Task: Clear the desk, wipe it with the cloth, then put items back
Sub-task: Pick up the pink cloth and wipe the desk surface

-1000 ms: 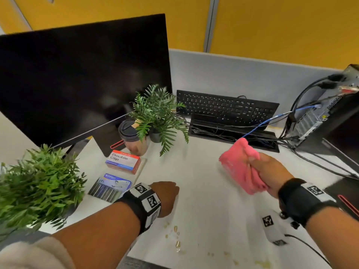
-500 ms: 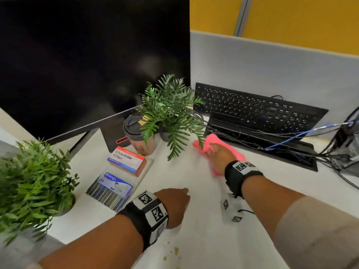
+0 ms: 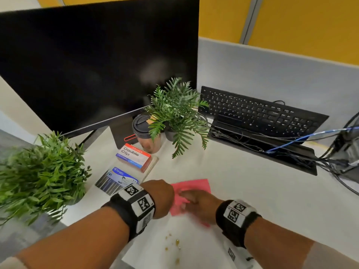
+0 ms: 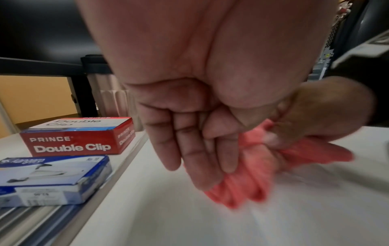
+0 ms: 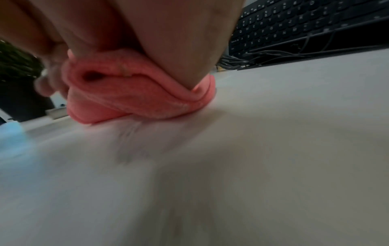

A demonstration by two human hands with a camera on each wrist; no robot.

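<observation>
The pink cloth (image 3: 196, 188) lies bunched on the white desk (image 3: 262, 195) near its front. My right hand (image 3: 200, 205) grips it and presses it down; the right wrist view shows the cloth (image 5: 136, 99) folded under the palm. My left hand (image 3: 162, 199) hovers just left of the cloth. In the left wrist view its fingers (image 4: 189, 158) hang loosely and hold nothing, with the cloth (image 4: 242, 188) right behind them. Yellowish crumbs (image 3: 176, 242) dot the desk close to me, below both hands.
A red Double Clip box (image 3: 134, 155), a blue stapler box (image 3: 118, 179), a lidded cup (image 3: 145, 133) and a fern (image 3: 178, 113) stand at the left under the monitor (image 3: 97, 65). A bushy plant (image 3: 38, 175) is far left. A keyboard (image 3: 262, 115) and cables (image 3: 281, 152) are behind.
My right hand has swept the cloth from beside the fern back towards me and to the left, ending next to my left hand, which has barely moved.
</observation>
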